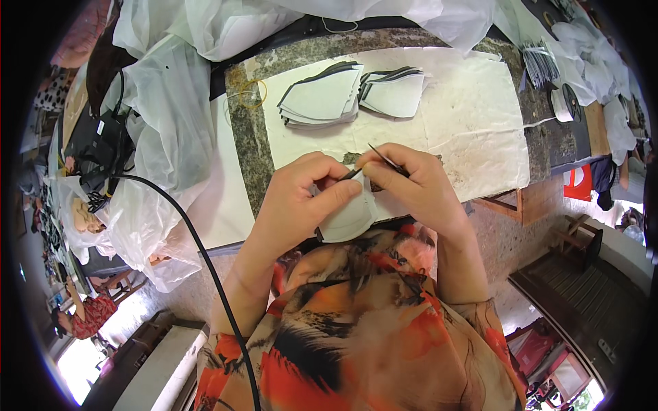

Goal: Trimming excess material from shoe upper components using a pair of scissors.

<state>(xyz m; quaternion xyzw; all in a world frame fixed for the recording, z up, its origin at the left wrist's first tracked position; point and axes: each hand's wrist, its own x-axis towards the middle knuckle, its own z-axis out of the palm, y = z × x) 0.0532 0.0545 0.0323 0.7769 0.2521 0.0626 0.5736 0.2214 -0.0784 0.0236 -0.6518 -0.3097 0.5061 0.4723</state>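
My left hand (305, 192) pinches a white, curved-edged cut piece (348, 223) with a dark edge, held just above my lap at the near side of the table. Closed around a thin, dark, pointed tool (388, 160) is my right hand (419, 181); its tip points up and to the left. The fingertips of both hands meet at the piece's upper end, where they partly hide it. Beyond them lie two fanned stacks of similar pieces, white on top with dark layers beneath: a larger left stack (321, 97) and a smaller right stack (396, 93).
Creased white paper (473, 140) covers a mottled slab (248, 154). A yellow ring (255, 94) lies at its left. Translucent plastic bags (171, 116) crowd the left and back. At right are a spool (565, 103) and dark strips (540, 65). A black cable (199, 240) crosses my left arm.
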